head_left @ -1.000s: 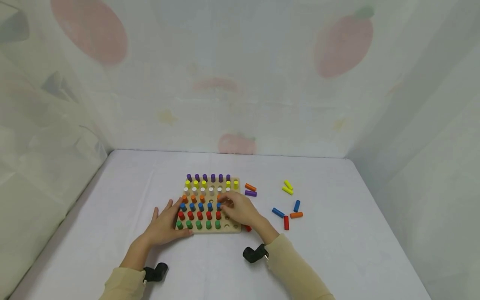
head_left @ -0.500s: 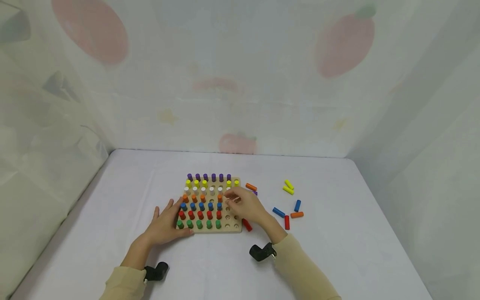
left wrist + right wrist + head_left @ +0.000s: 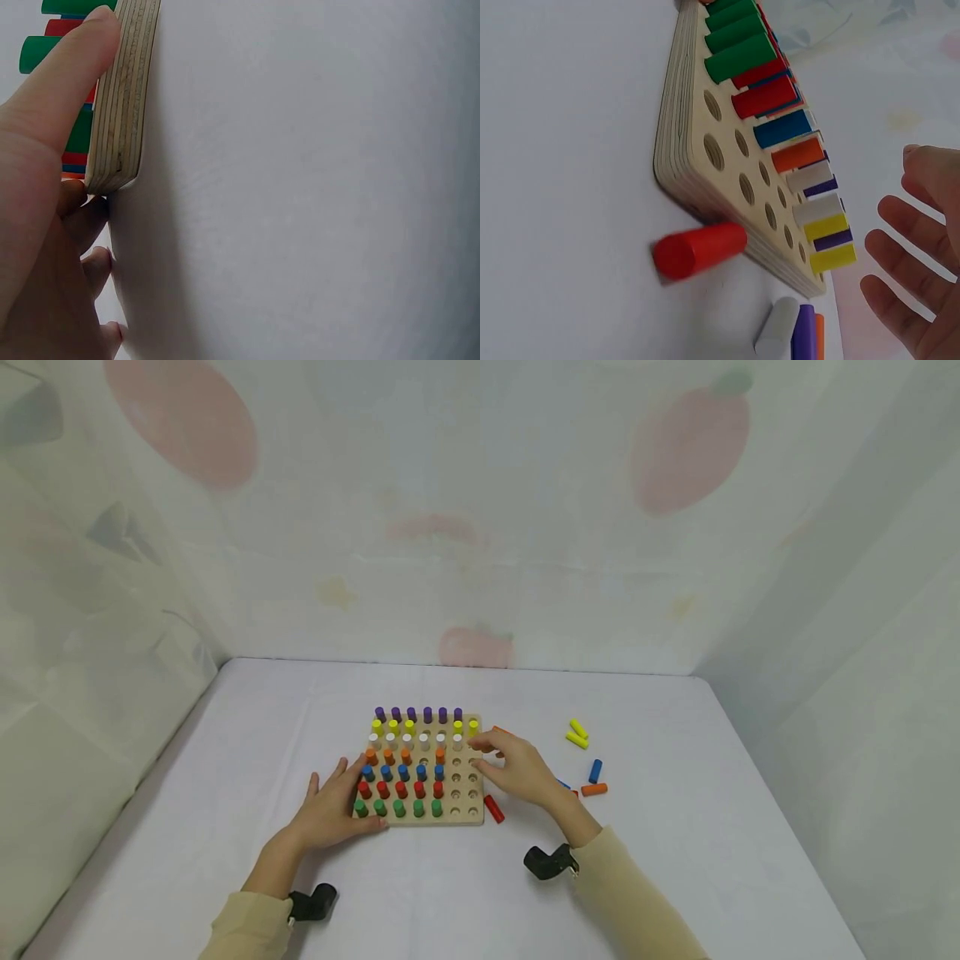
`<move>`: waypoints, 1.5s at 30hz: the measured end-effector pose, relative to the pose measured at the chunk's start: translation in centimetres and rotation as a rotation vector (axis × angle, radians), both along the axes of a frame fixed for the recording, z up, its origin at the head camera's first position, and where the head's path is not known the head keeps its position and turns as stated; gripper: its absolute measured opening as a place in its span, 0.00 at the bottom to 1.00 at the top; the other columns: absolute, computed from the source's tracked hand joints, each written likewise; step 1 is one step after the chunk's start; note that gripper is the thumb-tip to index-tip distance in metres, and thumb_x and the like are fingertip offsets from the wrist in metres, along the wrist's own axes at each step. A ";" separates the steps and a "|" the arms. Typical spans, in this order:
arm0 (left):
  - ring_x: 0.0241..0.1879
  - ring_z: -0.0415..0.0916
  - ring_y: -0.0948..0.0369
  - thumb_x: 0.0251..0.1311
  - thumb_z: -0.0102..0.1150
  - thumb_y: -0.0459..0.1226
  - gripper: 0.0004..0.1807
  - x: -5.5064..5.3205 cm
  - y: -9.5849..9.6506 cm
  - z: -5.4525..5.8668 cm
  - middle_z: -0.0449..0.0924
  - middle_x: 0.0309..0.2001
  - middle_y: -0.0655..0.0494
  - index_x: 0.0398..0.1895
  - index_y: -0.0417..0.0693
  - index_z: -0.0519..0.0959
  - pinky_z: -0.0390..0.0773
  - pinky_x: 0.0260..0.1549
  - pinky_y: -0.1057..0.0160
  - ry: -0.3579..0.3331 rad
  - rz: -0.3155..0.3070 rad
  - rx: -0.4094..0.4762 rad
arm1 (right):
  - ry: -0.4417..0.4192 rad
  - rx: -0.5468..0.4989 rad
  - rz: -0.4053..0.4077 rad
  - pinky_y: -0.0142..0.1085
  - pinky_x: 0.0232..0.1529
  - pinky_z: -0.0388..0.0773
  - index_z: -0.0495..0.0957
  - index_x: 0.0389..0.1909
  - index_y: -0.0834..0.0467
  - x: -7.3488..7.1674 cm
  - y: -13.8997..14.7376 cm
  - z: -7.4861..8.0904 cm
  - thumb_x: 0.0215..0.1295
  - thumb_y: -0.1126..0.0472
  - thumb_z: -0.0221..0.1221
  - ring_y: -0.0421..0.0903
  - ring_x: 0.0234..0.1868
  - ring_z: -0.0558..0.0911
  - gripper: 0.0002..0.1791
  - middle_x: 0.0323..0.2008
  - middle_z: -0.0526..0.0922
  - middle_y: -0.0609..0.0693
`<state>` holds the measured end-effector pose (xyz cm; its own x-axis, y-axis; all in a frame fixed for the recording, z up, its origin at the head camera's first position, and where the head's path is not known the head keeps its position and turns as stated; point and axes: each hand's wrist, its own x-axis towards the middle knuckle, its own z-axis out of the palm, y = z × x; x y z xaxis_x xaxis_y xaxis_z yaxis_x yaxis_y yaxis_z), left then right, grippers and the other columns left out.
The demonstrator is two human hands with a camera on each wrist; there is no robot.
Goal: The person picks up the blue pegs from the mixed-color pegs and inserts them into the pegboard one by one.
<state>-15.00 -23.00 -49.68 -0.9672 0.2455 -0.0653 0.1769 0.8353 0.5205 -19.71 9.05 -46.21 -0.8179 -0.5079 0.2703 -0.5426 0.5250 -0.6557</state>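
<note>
1. Looking in through the head camera, I've got the plywood pegboard (image 3: 464, 802) flat on the white tabletop (image 3: 420, 893), just below the frame's centre, its bare holes mostly down the right side.
2. Left hand (image 3: 327, 814) sits at the board's lower-left corner, fingers spread, thumb laid along the near edge. That thick layered edge says stiff and fairly solid to me; a corner is a sound place to steady it.
3. Right hand (image 3: 521, 772) hovers by the board's right edge, thumb and fingers parted, nothing between them that I can see.
4. Loose red peg (image 3: 494, 808) just off the lower-right corner! A white peg (image 3: 778, 328) and a purple peg (image 3: 804, 334) lie at the bottom of the right wrist view.
5. Farther right in the head view: two yellow pegs (image 3: 577, 740), a blue peg (image 3: 596, 771), an orange peg (image 3: 594, 789).
6. I'd call these pegs light, rigid, smooth, hardly fragile, but likely to roll if nudged. Pinch the barrel mid-length; for standing ones, take the top.
</note>
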 end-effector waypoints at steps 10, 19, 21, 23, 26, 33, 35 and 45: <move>0.69 0.40 0.39 0.35 0.68 0.63 0.63 0.0 -0.2 -0.2 0.56 0.68 0.40 0.71 0.42 0.50 0.31 0.59 0.30 -0.019 0.001 0.010 | 0.027 0.025 -0.052 0.39 0.45 0.78 0.74 0.54 0.55 -0.2 2.7 -0.5 0.59 0.59 0.61 0.48 0.47 0.80 0.21 0.48 0.80 0.48; 0.69 0.41 0.39 0.34 0.68 0.63 0.63 0.0 -0.2 -0.3 0.56 0.68 0.39 0.71 0.42 0.50 0.31 0.58 0.30 -0.009 0.003 0.012 | -0.006 0.069 -0.106 0.40 0.45 0.79 0.72 0.57 0.54 -0.2 4.9 -0.6 0.59 0.58 0.60 0.45 0.48 0.78 0.23 0.51 0.78 0.48; 0.69 0.41 0.39 0.34 0.68 0.63 0.63 0.0 -0.3 -0.4 0.56 0.68 0.39 0.71 0.42 0.50 0.30 0.59 0.30 -0.013 0.004 0.010 | -0.012 0.079 -0.125 0.40 0.45 0.79 0.73 0.56 0.54 -0.1 5.3 -0.7 0.59 0.57 0.61 0.44 0.48 0.78 0.23 0.51 0.78 0.47; 0.70 0.40 0.39 0.34 0.68 0.63 0.63 0.0 -0.2 -0.4 0.56 0.68 0.40 0.71 0.43 0.50 0.30 0.59 0.30 -0.017 0.006 0.007 | -0.013 0.090 -0.140 0.40 0.45 0.78 0.73 0.56 0.54 0.0 5.6 -0.8 0.59 0.57 0.61 0.44 0.48 0.78 0.23 0.50 0.78 0.46; 0.69 0.41 0.39 0.34 0.68 0.63 0.63 0.0 -0.2 -0.5 0.56 0.68 0.40 0.71 0.43 0.50 0.30 0.59 0.30 -0.019 0.006 0.007 | -0.026 0.108 -0.152 0.39 0.47 0.78 0.73 0.56 0.53 0.2 6.2 -1.0 0.59 0.56 0.61 0.43 0.48 0.79 0.23 0.50 0.78 0.45; 0.69 0.41 0.39 0.35 0.68 0.63 0.63 0.0 -0.2 -0.4 0.56 0.68 0.39 0.71 0.42 0.50 0.31 0.59 0.30 -0.011 0.001 0.013 | -0.033 0.130 -0.136 0.42 0.47 0.78 0.72 0.56 0.54 0.5 7.6 -1.4 0.59 0.57 0.62 0.48 0.48 0.79 0.23 0.51 0.78 0.48; 0.69 0.41 0.39 0.35 0.68 0.63 0.63 0.0 -0.2 -0.4 0.56 0.68 0.39 0.71 0.42 0.50 0.31 0.59 0.30 -0.011 -0.001 0.012 | -0.017 0.130 -0.130 0.42 0.45 0.78 0.73 0.55 0.56 0.5 8.0 -1.5 0.58 0.58 0.62 0.49 0.47 0.80 0.23 0.50 0.79 0.51; 0.69 0.41 0.39 0.34 0.68 0.63 0.63 -0.1 -0.2 -0.4 0.56 0.68 0.40 0.71 0.42 0.49 0.31 0.59 0.30 -0.014 0.000 0.004 | -0.055 0.194 -0.178 0.40 0.45 0.77 0.74 0.54 0.55 0.8 9.5 -2.3 0.58 0.56 0.62 0.45 0.46 0.79 0.23 0.48 0.80 0.48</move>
<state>-15.11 -23.20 -50.05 -0.9662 0.2459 -0.0775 0.1699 0.8334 0.5258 -18.92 18.52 -48.55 -0.9099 -0.3924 0.1342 -0.3964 0.7279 -0.5595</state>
